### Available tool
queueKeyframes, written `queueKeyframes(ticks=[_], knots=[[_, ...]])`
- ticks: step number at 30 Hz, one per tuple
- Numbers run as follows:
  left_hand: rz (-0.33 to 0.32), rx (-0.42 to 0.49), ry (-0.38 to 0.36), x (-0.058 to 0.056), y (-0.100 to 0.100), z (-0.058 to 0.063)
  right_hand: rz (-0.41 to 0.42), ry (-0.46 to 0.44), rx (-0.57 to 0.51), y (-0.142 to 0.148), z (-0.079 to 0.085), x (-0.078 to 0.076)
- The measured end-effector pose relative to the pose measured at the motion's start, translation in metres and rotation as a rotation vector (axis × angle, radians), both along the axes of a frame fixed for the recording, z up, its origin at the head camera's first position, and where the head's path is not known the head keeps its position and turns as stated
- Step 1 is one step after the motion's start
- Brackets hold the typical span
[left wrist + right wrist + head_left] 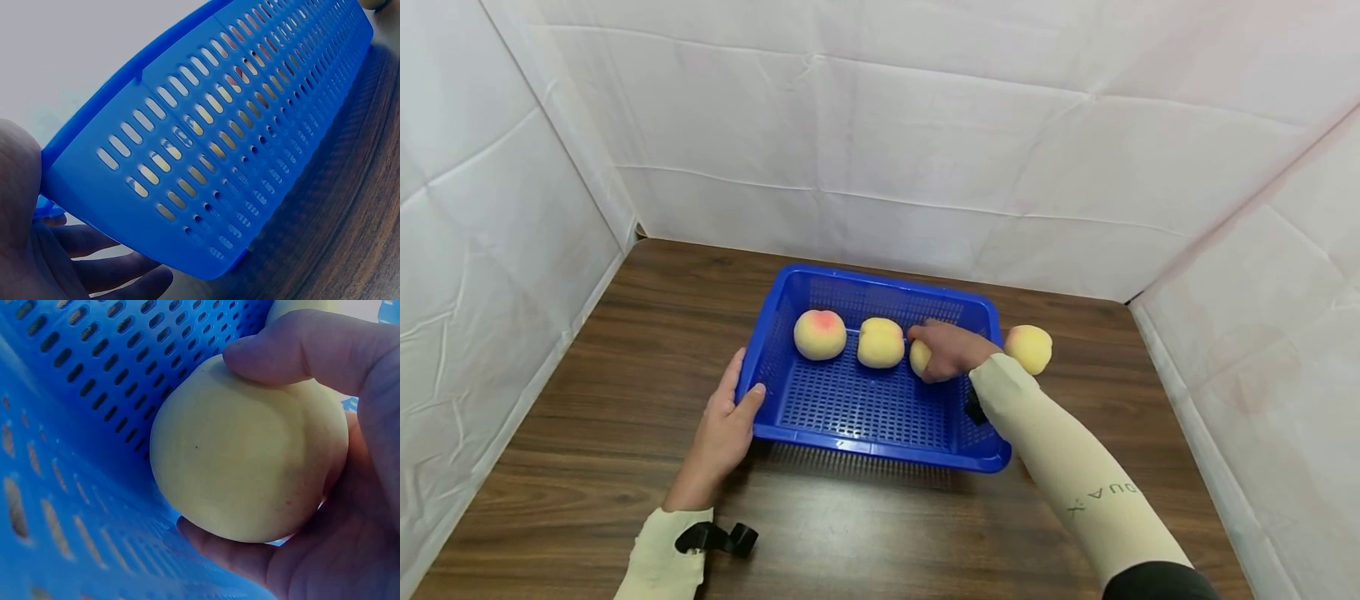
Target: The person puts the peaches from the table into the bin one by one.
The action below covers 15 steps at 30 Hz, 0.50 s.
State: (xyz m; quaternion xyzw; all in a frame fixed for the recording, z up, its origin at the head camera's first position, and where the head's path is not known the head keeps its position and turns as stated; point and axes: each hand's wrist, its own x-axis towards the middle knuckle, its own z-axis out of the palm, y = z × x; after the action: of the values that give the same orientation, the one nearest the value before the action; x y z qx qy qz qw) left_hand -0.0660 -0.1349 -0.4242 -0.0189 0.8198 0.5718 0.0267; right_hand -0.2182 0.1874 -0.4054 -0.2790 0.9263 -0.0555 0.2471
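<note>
A blue plastic basket [865, 408] with slotted walls stands on the wooden table. My left hand [726, 421] grips its left rim, thumb over the edge and fingers outside, as the left wrist view also shows. Inside the basket my right hand [951, 350] holds a yellow peach [244, 450], thumb on one side and fingers curled round the other. To its left in the basket lie a second peach [881, 342] and a third peach [820, 335] with a pink top. Outside the basket, past its right wall, another peach [1028, 348] rests on the table, close to my right forearm.
The brown wooden table [580, 433] reaches out on both sides of the basket. White cloth walls [925, 142] close it in at the back, left and right. A black strap with a small camera [722, 539] sits on my left wrist.
</note>
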Motion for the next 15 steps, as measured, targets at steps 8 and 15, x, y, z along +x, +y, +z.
queueKeyframes(ticks=[8, 15], knots=[[-0.013, 0.007, 0.010, 0.0012, 0.0006, -0.0007, -0.020, -0.018, 0.007, 0.0005, -0.0027, 0.0025], [-0.013, 0.012, 0.015, 0.0002, 0.0008, -0.0009, -0.003, -0.014, -0.035, 0.0022, 0.0001, 0.0019]])
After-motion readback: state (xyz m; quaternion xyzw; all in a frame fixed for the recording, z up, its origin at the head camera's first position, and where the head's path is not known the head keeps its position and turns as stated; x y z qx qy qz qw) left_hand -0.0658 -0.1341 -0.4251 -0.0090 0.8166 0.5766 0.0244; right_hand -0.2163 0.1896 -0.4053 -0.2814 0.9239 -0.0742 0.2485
